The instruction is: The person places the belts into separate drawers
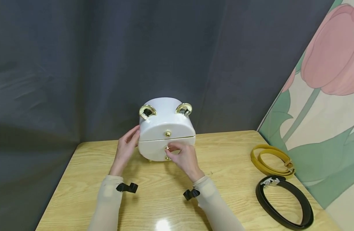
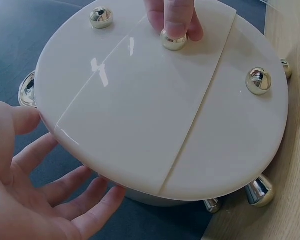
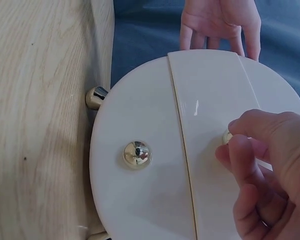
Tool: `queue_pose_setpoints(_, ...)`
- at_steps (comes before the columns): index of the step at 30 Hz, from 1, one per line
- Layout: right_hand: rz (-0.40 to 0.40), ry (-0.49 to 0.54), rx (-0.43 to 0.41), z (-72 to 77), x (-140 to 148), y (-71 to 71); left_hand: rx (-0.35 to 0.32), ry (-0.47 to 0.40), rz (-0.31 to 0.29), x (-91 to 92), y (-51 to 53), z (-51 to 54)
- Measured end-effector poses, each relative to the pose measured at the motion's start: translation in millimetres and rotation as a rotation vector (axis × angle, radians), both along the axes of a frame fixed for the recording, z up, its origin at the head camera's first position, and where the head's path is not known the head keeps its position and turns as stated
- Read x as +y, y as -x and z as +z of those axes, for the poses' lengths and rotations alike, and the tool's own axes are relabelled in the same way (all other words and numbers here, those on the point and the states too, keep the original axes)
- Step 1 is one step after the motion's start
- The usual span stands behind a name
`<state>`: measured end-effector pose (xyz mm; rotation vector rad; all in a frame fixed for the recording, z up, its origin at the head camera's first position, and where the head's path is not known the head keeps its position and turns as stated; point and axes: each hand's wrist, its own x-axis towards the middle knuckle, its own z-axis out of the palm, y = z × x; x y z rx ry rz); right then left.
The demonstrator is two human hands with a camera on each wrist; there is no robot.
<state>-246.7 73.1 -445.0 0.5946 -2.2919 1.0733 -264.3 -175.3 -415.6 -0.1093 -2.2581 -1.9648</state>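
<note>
In the head view we see a glossy white box [image 1: 164,124] on the table [image 1: 153,199], likely rigid and slippery; in the left wrist's, the left hand [image 2: 44,195], fingers spread, touching its side; in the right wrist's, the right hand [image 3: 280,157] pinching the middle gold knob [image 3: 227,136], seemingly the surest hold.

Even light, glare on tabletop [image 1: 153,205], highlights on white box [image 2: 139,110], soft shadows, dim curtain [image 1: 165,48]
</note>
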Motion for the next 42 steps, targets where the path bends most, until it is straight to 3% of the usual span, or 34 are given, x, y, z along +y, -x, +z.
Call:
queue_pose_setpoints(16, -0.014, -0.019, -0.009, -0.2, 1, -6.0, -0.005, -0.005, -0.008, -2.2, 1.3, -1.2)
queue_pose_setpoints(42, 0.065, 0.04, -0.071, 0.7, 5, -24.5, -0.028, -0.001, -0.016, -4.0, 0.2, 0.6)
